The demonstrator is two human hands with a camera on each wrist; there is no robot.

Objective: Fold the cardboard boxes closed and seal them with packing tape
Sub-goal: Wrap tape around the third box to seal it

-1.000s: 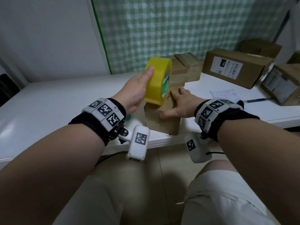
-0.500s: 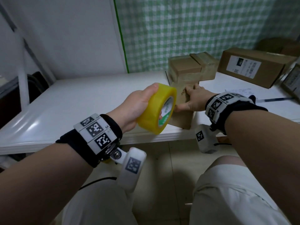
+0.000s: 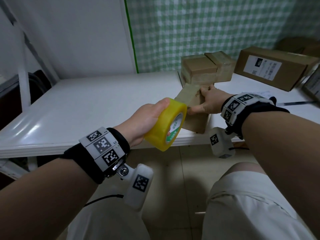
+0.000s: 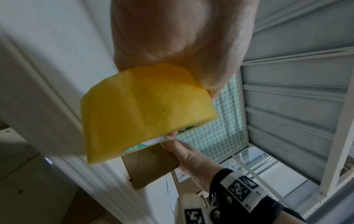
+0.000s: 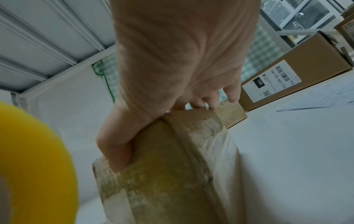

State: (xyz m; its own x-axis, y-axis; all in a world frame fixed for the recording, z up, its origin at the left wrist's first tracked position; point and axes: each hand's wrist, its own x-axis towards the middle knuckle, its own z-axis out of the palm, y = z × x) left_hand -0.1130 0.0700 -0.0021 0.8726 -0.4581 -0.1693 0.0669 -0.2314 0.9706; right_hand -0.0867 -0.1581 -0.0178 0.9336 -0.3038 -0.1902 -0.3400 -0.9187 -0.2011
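Moved since one second ago: tape roll (image 3: 165, 124), yellow, formerly raised above the box, now drawn down and toward the viewer, sitting at centre of the head view, below and left of the box top, over the bench (image 3: 90, 104) front edge.

Item 1. Left hand (image 3: 147, 123): fingers curled round the roll, thumb on the outer rim, other fingertips hooked inside the core. Firm hold.

Item 2. Right hand (image 3: 207, 103): laid flat on the small cardboard box (image 3: 195, 116), thumb pressed down the near face, fingers spread across the top. Steadying, not gripping; the right wrist view shows the thumb on a face already glossy with tape.

Item 3. Small cardboard box: at the front edge of the bench, right of centre in the head view, flaps closed. A pale strip (image 3: 187, 93) runs from the roll up over the top face.

Item 4. Background stock: two taped boxes (image 3: 206, 70) behind it, a longer labelled carton (image 3: 275, 70) at upper right, a loose sheet of paper (image 3: 263, 93) at right edge.

Reading of the change: the roll's downward travel suggests tape has been paid out across the top seam and is being carried over the front edge. Seal on this box looks nearly laid; still to come, probably, pressing the strip down the near face and breaking it off. No cutter is visible, so tearing cleanly may be awkward, and the box, perched at the edge, could tip if the pull is sharp.
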